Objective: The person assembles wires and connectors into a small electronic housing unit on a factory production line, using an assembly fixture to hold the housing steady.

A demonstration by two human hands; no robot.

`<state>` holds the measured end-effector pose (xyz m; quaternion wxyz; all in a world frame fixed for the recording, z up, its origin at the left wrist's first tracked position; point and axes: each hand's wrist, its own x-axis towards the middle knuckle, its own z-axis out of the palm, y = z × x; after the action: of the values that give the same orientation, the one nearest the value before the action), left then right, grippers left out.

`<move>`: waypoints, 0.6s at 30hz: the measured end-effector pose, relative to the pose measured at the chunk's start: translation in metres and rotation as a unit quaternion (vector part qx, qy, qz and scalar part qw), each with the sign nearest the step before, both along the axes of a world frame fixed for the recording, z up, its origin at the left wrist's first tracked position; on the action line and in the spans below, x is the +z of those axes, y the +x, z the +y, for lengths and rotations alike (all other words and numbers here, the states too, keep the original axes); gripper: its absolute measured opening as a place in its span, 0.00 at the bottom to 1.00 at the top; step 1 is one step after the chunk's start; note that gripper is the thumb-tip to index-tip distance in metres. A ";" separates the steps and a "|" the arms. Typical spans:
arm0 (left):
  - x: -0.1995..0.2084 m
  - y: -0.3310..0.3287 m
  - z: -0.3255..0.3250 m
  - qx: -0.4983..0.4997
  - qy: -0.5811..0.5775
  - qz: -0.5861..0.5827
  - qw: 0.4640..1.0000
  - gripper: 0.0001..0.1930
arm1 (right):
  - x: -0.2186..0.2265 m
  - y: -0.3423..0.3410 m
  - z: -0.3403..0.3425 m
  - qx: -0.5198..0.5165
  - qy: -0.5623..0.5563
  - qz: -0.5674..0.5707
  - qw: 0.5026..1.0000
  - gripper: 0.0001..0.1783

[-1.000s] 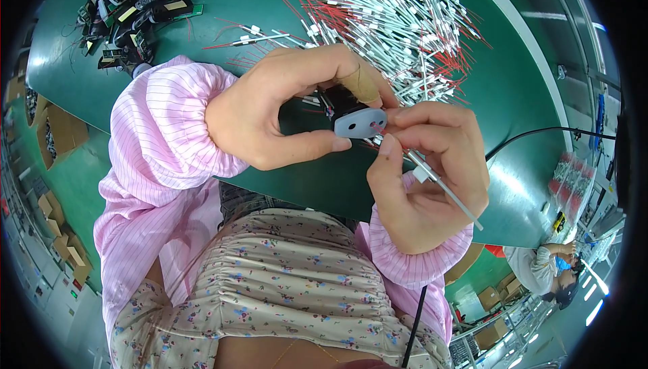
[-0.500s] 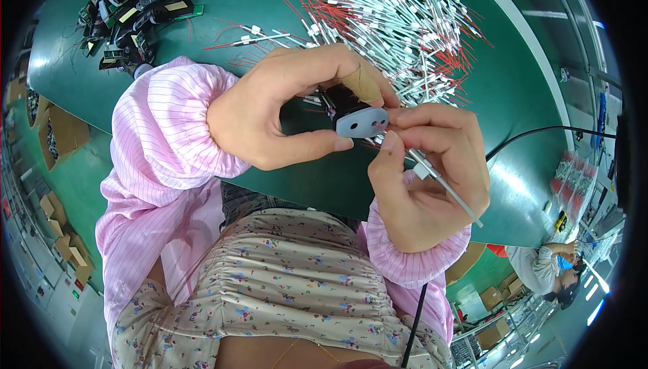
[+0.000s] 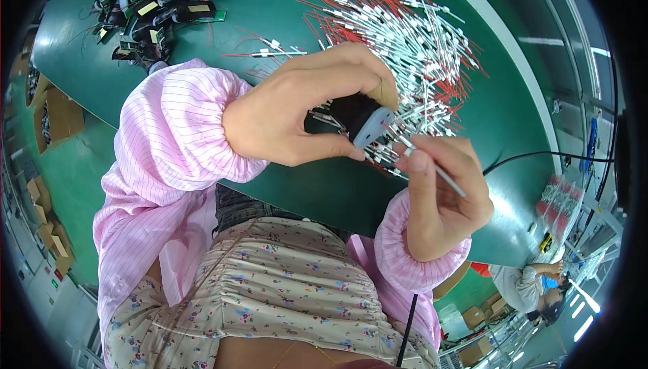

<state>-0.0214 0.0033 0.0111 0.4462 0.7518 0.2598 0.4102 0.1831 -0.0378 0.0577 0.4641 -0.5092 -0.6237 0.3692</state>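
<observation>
My left hand is curled round a black device, thumb below and fingers above. The device has a pale grey end cap with small holes, turned toward my right hand. To its right, my right hand pinches a thin white lead between thumb and index finger. The lead slants up toward the cap; whether its tip touches a hole is hard to make out against the pile behind. A tan wrap or bandage sits on a left finger, partly turned away.
A heap of white leads with red wires spreads over the green table beyond my hands. Black devices with small circuit boards are piled at the far left. A black cable crosses at right. Another person works at lower right.
The device has tilted in my left hand, its cap turning from facing me to facing right. My right hand has drawn back a little, rightward and nearer me, with the lead.
</observation>
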 end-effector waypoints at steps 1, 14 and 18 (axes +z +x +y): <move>-0.001 0.000 -0.001 0.002 -0.015 -0.010 1.000 0.25 | 0.000 0.000 0.001 0.031 -0.014 -0.004 0.999 0.11; 0.007 -0.009 -0.005 -0.034 -0.208 -0.031 0.977 0.16 | -0.007 0.000 0.012 0.060 0.117 -0.256 0.958 0.09; 0.004 -0.008 -0.007 -0.030 -0.235 -0.040 0.971 0.16 | -0.014 -0.003 0.014 0.082 0.151 -0.189 0.967 0.10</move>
<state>-0.0293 -0.0040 0.0156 0.6325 0.6159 0.3084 0.3543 0.1797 -0.0234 0.0438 0.3771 -0.4409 -0.7883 0.2048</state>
